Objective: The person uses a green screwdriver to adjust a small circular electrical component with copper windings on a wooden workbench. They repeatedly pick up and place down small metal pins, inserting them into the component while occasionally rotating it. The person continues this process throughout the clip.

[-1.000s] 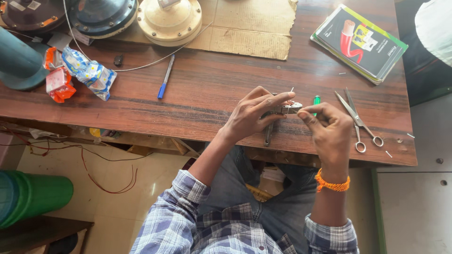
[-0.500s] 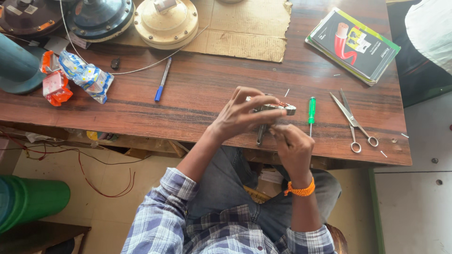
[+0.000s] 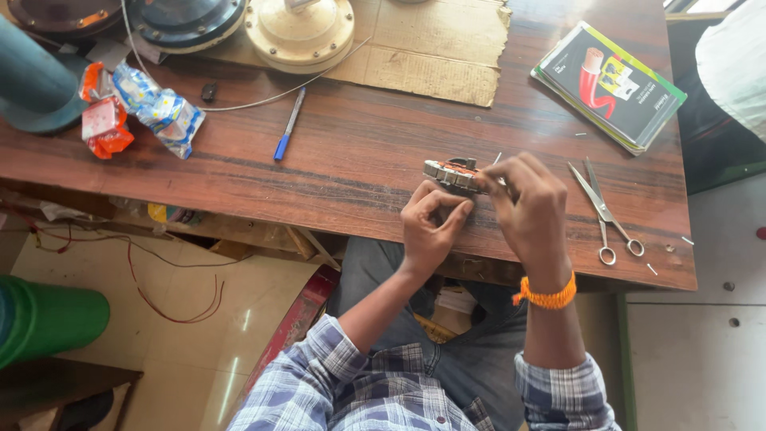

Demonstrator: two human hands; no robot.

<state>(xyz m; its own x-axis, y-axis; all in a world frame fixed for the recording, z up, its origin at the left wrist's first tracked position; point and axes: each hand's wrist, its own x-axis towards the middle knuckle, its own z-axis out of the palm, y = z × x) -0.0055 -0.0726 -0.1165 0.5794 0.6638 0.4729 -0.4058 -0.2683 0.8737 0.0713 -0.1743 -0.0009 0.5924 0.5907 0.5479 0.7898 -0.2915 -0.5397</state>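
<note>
While the small round motor part (image 3: pixel 453 173), a ring of metal plates with copper winding, sits at the near edge of the wooden table (image 3: pixel 359 160), both hands close around it. The right hand (image 3: pixel 528 209) grips its right side with curled fingers, seemingly to steady it, and the left hand (image 3: pixel 431 223) comes up from below with the fingertips pinched narrow against its lower rim, as if working on a fine wire there; whether anything thin lies between those fingertips is too small to tell. The part is held just over the table edge, close to the body, which keeps it within easy sight. A pair of scissors (image 3: pixel 604 211) lies just right of the right hand, blades pointing away. A blue pen (image 3: pixel 289 124) rests further back, left of the hands, near some bright snack packets (image 3: pixel 140 108). A flat sheet of cardboard (image 3: pixel 435 48) pads the far side under a cream round housing (image 3: pixel 299 30), and a dark booklet (image 3: pixel 610 86) lies at the far right corner.
</note>
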